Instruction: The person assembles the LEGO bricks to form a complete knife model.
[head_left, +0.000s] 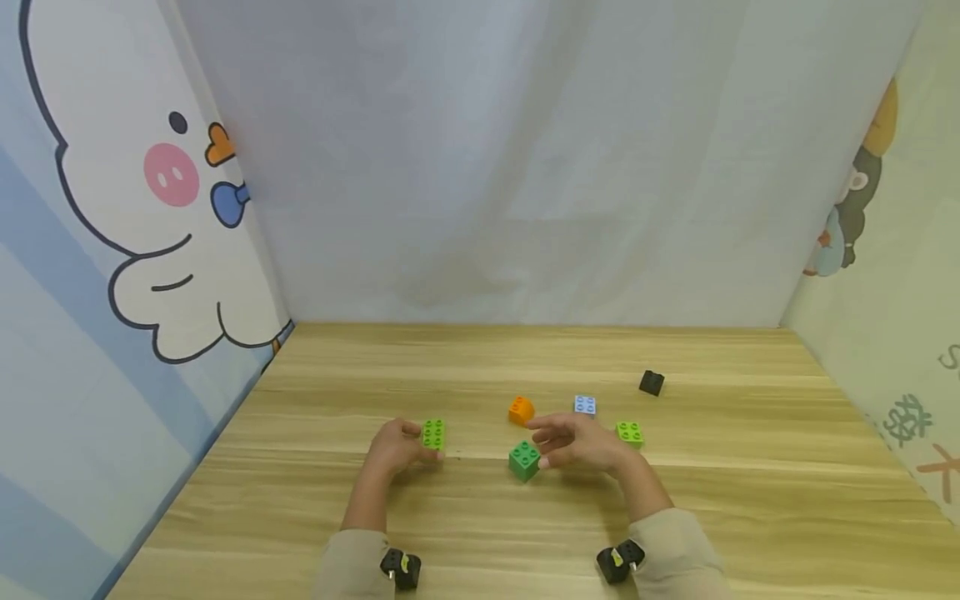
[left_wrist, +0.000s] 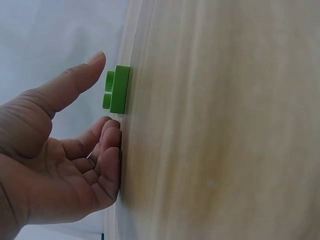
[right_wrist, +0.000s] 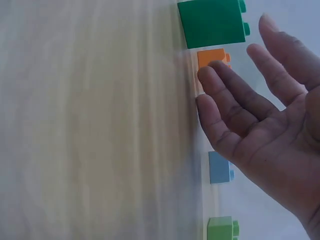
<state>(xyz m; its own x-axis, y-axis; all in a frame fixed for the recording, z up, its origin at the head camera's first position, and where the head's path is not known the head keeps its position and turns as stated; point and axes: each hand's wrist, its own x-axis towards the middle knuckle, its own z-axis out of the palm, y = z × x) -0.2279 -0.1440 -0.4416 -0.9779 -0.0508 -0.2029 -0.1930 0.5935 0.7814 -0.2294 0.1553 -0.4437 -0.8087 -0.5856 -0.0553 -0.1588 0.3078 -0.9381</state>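
On the wooden tabletop the left hand rested with its fingers loosely curled against the wood and its thumb raised toward a flat lime-green brick lying just at its 1 o'clock; whether the thumb touched the brick could not be told, and the hand gripped nothing. The right hand hovered with its fingers spread and relaxed, holding nothing, its fingertips just beside a dark green brick at its 8 o'clock. An orange brick sat at that hand's 11 o'clock, a pale blue brick at its 12 o'clock, a second lime-green brick close at its 3 o'clock, and a black brick well apart at 2 o'clock.
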